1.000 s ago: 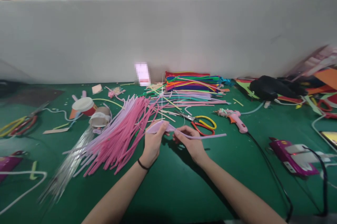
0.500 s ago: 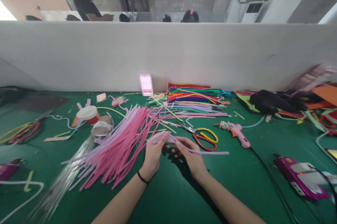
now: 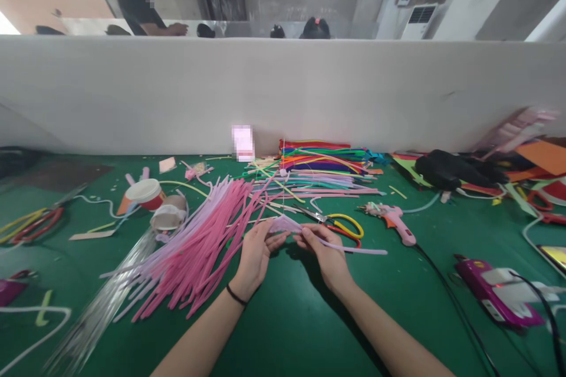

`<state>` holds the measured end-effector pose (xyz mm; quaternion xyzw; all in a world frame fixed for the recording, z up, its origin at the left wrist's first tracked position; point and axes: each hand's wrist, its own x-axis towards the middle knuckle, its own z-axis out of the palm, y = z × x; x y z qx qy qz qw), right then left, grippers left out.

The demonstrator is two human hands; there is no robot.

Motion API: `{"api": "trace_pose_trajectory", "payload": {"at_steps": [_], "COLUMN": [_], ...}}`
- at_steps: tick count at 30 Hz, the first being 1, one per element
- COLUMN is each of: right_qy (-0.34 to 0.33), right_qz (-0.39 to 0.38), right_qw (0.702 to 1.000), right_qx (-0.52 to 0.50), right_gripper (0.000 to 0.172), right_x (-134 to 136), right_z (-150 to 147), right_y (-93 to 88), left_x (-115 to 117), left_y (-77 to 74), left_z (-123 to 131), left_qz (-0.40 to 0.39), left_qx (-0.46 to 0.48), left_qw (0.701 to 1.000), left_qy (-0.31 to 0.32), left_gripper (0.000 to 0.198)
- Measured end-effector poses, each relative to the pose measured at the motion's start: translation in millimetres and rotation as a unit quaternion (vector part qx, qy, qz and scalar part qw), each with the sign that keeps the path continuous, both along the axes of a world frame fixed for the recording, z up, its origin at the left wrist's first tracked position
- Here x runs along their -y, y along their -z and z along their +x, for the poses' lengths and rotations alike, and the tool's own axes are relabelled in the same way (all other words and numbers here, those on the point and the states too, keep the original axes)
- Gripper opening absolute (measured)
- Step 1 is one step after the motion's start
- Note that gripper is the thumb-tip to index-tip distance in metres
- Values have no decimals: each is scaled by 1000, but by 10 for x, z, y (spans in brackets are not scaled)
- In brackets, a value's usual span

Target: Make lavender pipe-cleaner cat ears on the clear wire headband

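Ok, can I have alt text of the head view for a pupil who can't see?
A person's right hand pinches a lilac strip above a green table, the left hand at its wider end. Pink and lilac stems lie to the left; scissors and a pink glue gun lie to the right.

Pale purple is seen on the bent strip (image 3: 285, 224). The pile of strips (image 3: 198, 247) is coloured pink and pale purple. The table (image 3: 287, 321) is coloured green. Red and yellow are seen on the scissors' handles (image 3: 359, 226). The glue gun (image 3: 398, 218) is coloured pink, and its trigger (image 3: 390, 222) orange.
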<state>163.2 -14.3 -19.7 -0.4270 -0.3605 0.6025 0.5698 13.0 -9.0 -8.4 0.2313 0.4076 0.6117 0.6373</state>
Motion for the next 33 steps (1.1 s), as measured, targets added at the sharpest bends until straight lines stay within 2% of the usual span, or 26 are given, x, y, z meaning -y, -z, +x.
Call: {"api": "trace_pose_trajectory", "payload": {"at_steps": [8,17,23,29,33], "right_qy": [-4,-19,-31,-48,-51], "right_qz": [7,4,23,31,41], "right_qw": [1000,999,998,997,995], "right_qx": [-25,-47,-51,-47,-69], "right_gripper": [29,32,28,25,26], "right_x": [-2,31,38,61,65], "right_z": [-6,-4,-37,-62,-57], "right_y": [27,-31,-10,35,23], "left_x": [-14,7,25,-7,0], "left_y": [52,46,27,54,30], "left_z": [15,28,28,-33,-30], "left_qz": [7,21,22,-13,-14], "left_qx": [22,-30,16,53,70], "left_qw": [1000,999,998,993,991], "left_qy": [0,-4,59,104,113], "left_gripper": [18,20,30,19,20]}}
